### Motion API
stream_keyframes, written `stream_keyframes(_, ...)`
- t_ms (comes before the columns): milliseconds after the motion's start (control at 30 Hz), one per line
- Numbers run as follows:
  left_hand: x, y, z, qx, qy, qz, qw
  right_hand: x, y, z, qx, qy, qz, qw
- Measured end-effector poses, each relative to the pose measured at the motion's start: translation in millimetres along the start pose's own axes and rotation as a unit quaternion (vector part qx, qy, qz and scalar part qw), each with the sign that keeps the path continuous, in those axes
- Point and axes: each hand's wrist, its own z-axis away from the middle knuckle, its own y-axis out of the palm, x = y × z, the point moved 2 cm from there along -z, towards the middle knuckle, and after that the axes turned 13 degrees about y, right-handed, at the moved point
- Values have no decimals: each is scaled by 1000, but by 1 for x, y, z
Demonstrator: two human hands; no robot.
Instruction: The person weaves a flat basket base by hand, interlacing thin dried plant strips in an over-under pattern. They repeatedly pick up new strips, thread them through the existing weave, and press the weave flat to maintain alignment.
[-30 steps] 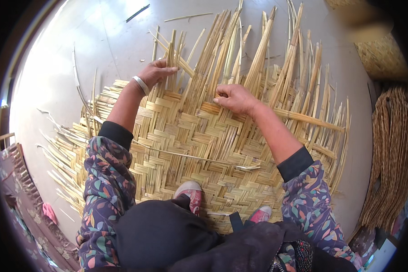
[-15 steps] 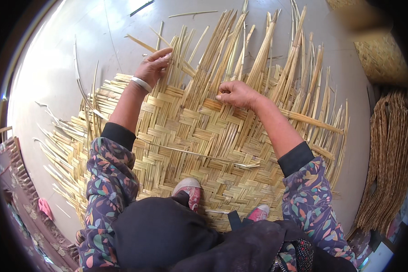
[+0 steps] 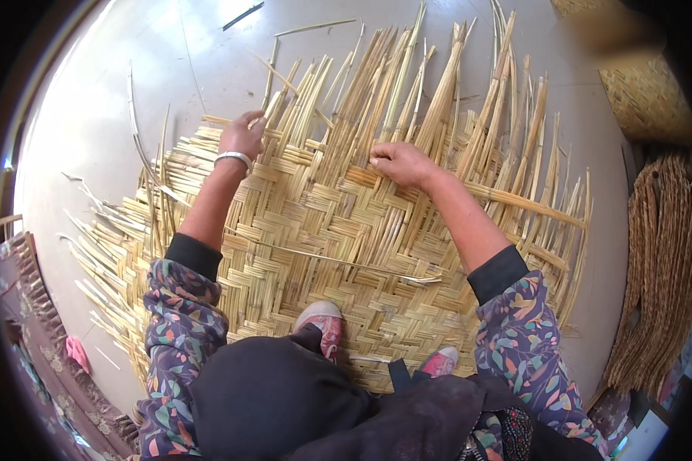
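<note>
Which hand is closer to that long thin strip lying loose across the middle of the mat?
Right. The right hand presses the weave just above the loose strip; the left hand is farther off, at the woven mat's upper-left edge.

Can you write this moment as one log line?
left hand: gripping loose reed strips | right hand: pressing woven mat edge | shoes: on mat

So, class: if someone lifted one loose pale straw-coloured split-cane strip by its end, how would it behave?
The pale split-cane strip lying across the woven cane mat is long and thin, so it would probably droop and flex. It looks light. Its flat shape suggests it would not roll.
</note>
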Motion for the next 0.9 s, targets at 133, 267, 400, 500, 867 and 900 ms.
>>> stream_keyframes(133,-27,3,-32,2,221,-268,938,-4,2,1,-18,-2,-20,1000)
stream_keyframes(267,-34,16,-52,19,376,-479,793,-6,5,0,-19,1,-18,1000)
stream_keyframes(400,-50,3,-68,127,387,-433,804,-5,7,2,-23,11,-37,999)
stream_keyframes(500,-70,-10,-68,231,318,-413,822,-9,7,2,-33,17,-30,999)
stream_keyframes(867,-34,-21,-49,328,175,-267,889,-2,15,8,-108,1,-4,994)
stream_keyframes(900,-40,-20,-46,336,160,-297,879,-2,18,9,-126,4,-12,992)
